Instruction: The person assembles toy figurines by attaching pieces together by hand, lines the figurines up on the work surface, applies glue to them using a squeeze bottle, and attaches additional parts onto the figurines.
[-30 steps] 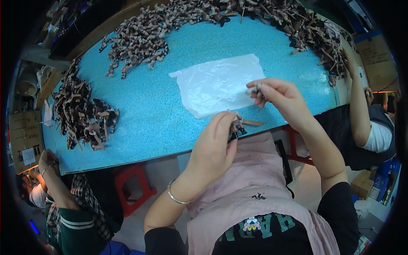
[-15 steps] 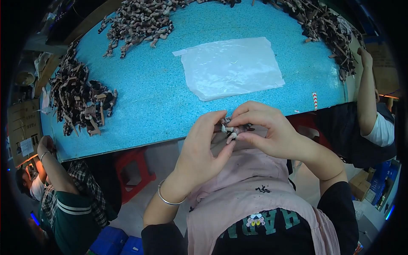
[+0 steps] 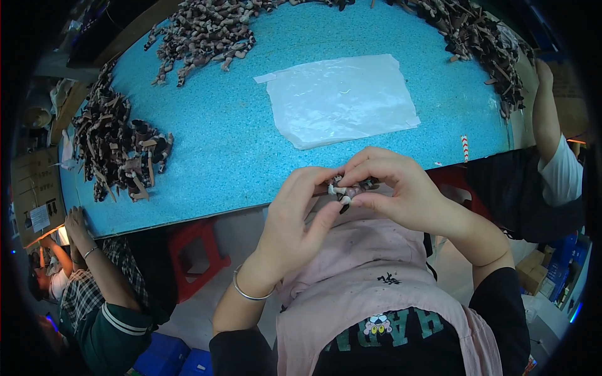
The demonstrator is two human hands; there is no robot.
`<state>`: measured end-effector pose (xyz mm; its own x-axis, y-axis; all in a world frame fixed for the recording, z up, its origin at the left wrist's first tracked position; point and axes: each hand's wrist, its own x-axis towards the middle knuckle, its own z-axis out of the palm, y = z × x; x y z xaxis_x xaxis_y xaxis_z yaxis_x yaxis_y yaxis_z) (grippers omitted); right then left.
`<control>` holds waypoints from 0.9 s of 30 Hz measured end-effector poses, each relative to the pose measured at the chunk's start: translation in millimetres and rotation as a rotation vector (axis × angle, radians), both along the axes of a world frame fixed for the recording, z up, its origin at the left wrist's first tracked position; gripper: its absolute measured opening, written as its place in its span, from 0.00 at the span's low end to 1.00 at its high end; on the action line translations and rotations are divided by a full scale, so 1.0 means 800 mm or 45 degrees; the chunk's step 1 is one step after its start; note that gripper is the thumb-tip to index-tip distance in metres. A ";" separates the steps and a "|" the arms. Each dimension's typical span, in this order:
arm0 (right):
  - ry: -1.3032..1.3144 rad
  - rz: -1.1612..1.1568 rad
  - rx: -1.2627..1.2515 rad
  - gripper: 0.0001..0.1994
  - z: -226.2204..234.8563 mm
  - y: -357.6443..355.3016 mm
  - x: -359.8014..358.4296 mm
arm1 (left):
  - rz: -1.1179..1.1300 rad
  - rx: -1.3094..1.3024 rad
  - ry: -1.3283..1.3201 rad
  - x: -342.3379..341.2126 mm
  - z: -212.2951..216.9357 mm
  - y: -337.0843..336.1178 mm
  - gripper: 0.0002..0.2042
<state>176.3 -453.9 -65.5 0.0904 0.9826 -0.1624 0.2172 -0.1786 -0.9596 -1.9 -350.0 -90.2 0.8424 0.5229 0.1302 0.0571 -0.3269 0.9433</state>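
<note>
Just off the table's near edge, both hands hold a small figurine [image 3: 352, 190] in pinkish brown, white and dark colours. My right hand [image 3: 392, 188] pinches its right side between thumb and curled fingers. My left hand [image 3: 295, 216] has its fingertips at the figurine's upper left end, with the thumb a little below it. The fingers cover much of the figurine, so its exact shape is hidden.
A white plastic sheet [image 3: 342, 100] lies on the blue table [image 3: 213, 144]. Piles of similar small figures stand at left [image 3: 116, 144], far left [image 3: 207, 37] and far right [image 3: 483, 50]. A striped strip [image 3: 464, 149] lies near the right edge. Co-workers sit on both sides.
My left thumb has drawn slightly down from the figurine, and a dark part now shows at its lower end. The left co-worker's hand and arm have moved.
</note>
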 end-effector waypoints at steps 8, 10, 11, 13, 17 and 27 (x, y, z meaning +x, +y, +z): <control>0.239 0.017 -0.170 0.11 -0.006 0.008 0.011 | 0.099 -0.060 -0.014 0.004 -0.017 -0.001 0.10; 0.242 0.044 -0.176 0.11 -0.007 0.009 0.013 | 0.135 -0.007 -0.015 0.004 -0.019 -0.002 0.09; 0.283 0.029 -0.188 0.11 -0.008 0.009 0.012 | 0.137 -0.001 -0.018 0.003 -0.017 -0.003 0.09; 0.317 0.016 -0.190 0.11 -0.011 0.009 0.012 | 0.178 -0.069 -0.027 0.004 -0.013 -0.006 0.09; -0.092 -0.074 0.216 0.16 -0.008 0.007 0.008 | 0.272 -0.161 -0.101 -0.003 -0.033 -0.015 0.09; 0.882 -0.185 -0.170 0.11 0.006 -0.012 -0.023 | 0.376 -0.038 -0.325 -0.029 -0.012 -0.024 0.09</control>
<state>157.8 -463.8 -60.3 0.0515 0.9362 -0.3476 -0.4684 -0.2847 -0.8364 -25.1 -369.3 -99.6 0.5977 0.7446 0.2972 -0.0933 -0.3036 0.9482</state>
